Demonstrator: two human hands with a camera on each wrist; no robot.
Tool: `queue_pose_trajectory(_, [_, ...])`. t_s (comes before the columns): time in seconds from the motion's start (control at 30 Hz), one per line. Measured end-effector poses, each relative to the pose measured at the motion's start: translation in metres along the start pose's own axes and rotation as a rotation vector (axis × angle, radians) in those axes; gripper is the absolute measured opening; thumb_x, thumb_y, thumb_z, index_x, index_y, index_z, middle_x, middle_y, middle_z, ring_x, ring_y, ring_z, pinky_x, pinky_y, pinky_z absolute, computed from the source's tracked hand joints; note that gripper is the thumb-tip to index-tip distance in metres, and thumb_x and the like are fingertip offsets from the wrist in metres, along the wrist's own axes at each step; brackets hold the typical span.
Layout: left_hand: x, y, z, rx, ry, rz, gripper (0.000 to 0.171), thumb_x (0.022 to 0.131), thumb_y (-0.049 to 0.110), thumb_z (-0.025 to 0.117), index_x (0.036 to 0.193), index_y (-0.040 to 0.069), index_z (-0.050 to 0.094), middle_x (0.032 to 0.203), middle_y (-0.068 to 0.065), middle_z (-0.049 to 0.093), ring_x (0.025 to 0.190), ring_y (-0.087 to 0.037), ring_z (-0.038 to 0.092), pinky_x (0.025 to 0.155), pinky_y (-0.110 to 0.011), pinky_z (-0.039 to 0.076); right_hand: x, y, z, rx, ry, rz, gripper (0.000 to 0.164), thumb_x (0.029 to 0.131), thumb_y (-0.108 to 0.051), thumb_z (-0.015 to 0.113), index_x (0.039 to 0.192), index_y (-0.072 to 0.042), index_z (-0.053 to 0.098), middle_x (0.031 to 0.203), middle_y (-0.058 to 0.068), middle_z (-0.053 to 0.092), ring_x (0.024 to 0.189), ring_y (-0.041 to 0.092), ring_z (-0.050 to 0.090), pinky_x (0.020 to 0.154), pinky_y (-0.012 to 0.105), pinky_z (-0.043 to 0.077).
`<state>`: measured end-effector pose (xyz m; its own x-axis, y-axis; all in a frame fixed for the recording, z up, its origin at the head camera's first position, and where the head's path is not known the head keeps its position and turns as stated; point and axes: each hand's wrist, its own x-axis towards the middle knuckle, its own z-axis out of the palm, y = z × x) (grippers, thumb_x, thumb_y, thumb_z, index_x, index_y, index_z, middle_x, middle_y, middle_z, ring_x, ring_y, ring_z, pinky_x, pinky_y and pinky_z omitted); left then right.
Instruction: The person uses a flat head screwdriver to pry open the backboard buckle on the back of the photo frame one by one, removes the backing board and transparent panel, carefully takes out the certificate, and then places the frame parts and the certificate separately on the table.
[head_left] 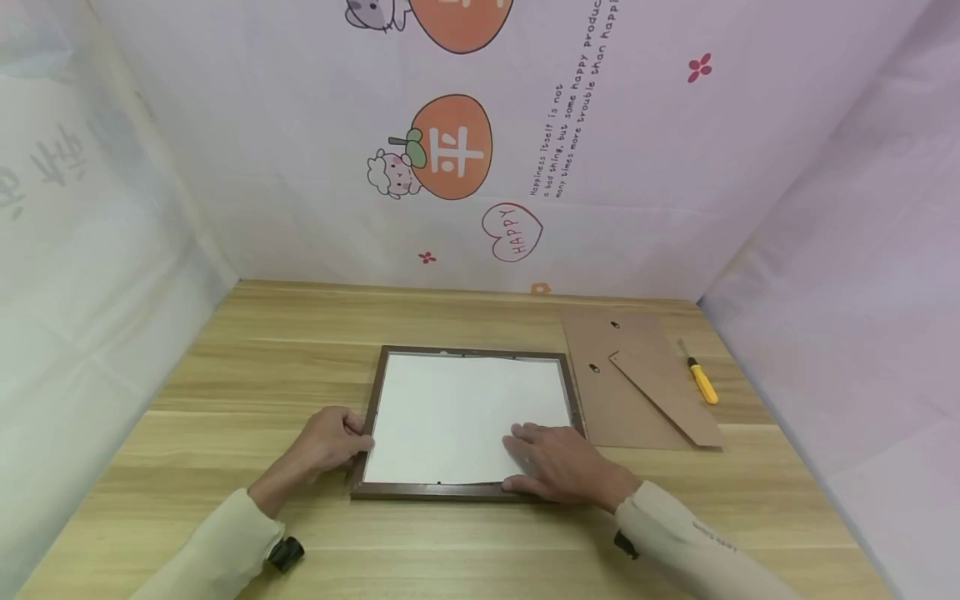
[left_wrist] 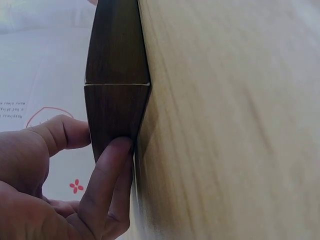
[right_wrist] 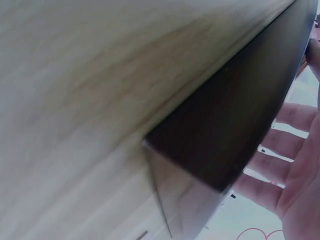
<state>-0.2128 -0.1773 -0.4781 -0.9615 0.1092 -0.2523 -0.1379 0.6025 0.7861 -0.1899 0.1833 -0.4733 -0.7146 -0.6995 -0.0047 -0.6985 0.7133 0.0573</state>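
Note:
A dark brown picture frame [head_left: 420, 491] lies face down on the wooden table, with a white sheet [head_left: 450, 408] inside its rim. My left hand [head_left: 326, 442] pinches the frame's left side: in the left wrist view the thumb is at the upper edge and the fingertips press the brown outer side [left_wrist: 112, 115] near a corner. Across the sheet's lower right part rests my right hand [head_left: 558, 467], fingers extended and slightly spread, thumb at the lower rim. In the right wrist view its straight fingers [right_wrist: 285, 145] reach over the frame's edge.
A brown backing board [head_left: 600, 408] with a stand leg [head_left: 663, 400] and two small black hangers lies right of the frame, close against it. Beyond it lies a screwdriver [head_left: 702, 383] with a yellow handle. Printed white cloth [head_left: 315, 167] walls the table's back and sides.

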Motion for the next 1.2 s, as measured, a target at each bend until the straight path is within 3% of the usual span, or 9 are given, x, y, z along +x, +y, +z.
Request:
queue_pose_trajectory(0.23, [0.0,-0.002,0.0,-0.006,-0.004,0.011,0.022,0.083,0.005,0.07,0.1,-0.006,0.061,0.09,-0.015,0.066,0.074,-0.019,0.064,0.063,-0.03,0.057,-0.002,0.002,-0.001,-0.083,0.024,-0.054,0.058,0.101,-0.058,0.036,0.124,-0.011,0.06,0.13,0.013,0.064,0.117,0.027,0.065,0.085,0.039,0.06])
queue_pose_trajectory(0.37, [-0.001,-0.003,-0.001,-0.025,-0.021,0.013,0.024,0.085,0.006,0.071,0.102,-0.007,0.06,0.091,-0.015,0.064,0.076,-0.02,0.065,0.065,-0.031,0.059,-0.003,0.001,-0.001,-0.087,0.076,-0.093,0.033,0.102,-0.042,0.046,0.108,-0.013,0.06,0.119,0.008,0.068,0.11,0.024,0.068,0.069,0.03,0.061])
queue_pose_trajectory(0.47, [-0.002,-0.004,-0.002,-0.055,-0.045,0.015,0.025,0.086,0.005,0.071,0.104,-0.008,0.058,0.091,-0.015,0.062,0.078,-0.02,0.064,0.067,-0.031,0.06,-0.006,0.001,0.001,-0.142,0.125,-0.135,0.013,0.097,-0.024,0.059,0.103,-0.013,0.058,0.113,0.004,0.068,0.104,0.02,0.07,0.058,0.024,0.057])
queue_pose_trajectory(0.57, [-0.002,-0.006,-0.003,-0.083,-0.072,0.023,0.027,0.087,0.004,0.07,0.106,-0.009,0.057,0.091,-0.015,0.06,0.08,-0.02,0.064,0.068,-0.031,0.061,-0.013,0.004,0.002,-0.193,0.136,-0.133,0.02,0.09,-0.012,0.065,0.109,-0.01,0.06,0.12,0.006,0.068,0.104,0.019,0.07,0.057,0.024,0.057])
queue_pose_trajectory(0.8, [-0.003,-0.006,-0.006,-0.111,-0.116,0.037,0.029,0.09,0.004,0.067,0.111,-0.011,0.054,0.094,-0.016,0.058,0.082,-0.022,0.064,0.071,-0.032,0.061,-0.036,0.023,0.002,-0.164,0.177,-0.029,0.032,0.079,0.0,0.071,0.108,-0.012,0.065,0.119,0.008,0.071,0.097,0.022,0.072,0.072,0.033,0.061])
queue_pose_trajectory(0.9, [-0.003,-0.006,-0.006,-0.117,-0.124,0.032,0.029,0.09,0.004,0.067,0.112,-0.01,0.054,0.095,-0.016,0.057,0.082,-0.021,0.064,0.072,-0.032,0.061,-0.044,0.032,0.004,-0.124,0.194,0.024,0.037,0.076,0.006,0.072,0.109,-0.011,0.069,0.116,0.008,0.072,0.097,0.022,0.071,0.079,0.035,0.06])
queue_pose_trajectory(1.0, [-0.003,-0.007,-0.006,-0.131,-0.134,0.028,0.029,0.091,0.003,0.066,0.112,-0.01,0.053,0.096,-0.016,0.057,0.082,-0.022,0.064,0.072,-0.032,0.061,-0.048,0.041,0.006,-0.041,0.278,0.066,0.036,0.075,0.006,0.075,0.106,-0.012,0.073,0.107,0.005,0.075,0.092,0.019,0.072,0.079,0.034,0.06])
queue_pose_trajectory(1.07, [-0.003,-0.008,-0.006,-0.148,-0.147,0.027,0.028,0.091,0.002,0.065,0.112,-0.01,0.052,0.096,-0.016,0.056,0.083,-0.022,0.063,0.073,-0.033,0.061,-0.047,0.047,0.008,0.055,0.372,0.107,0.029,0.077,0.003,0.076,0.101,-0.013,0.075,0.1,0.002,0.076,0.087,0.016,0.073,0.077,0.031,0.06])
queue_pose_trajectory(1.2, [-0.002,-0.01,-0.007,-0.184,-0.165,0.026,0.024,0.092,0.002,0.064,0.11,-0.008,0.051,0.095,-0.014,0.056,0.083,-0.022,0.063,0.073,-0.033,0.061,-0.04,0.055,0.002,0.366,0.543,0.25,0.012,0.082,-0.005,0.076,0.091,-0.013,0.075,0.088,0.0,0.077,0.076,0.007,0.07,0.067,0.024,0.059])
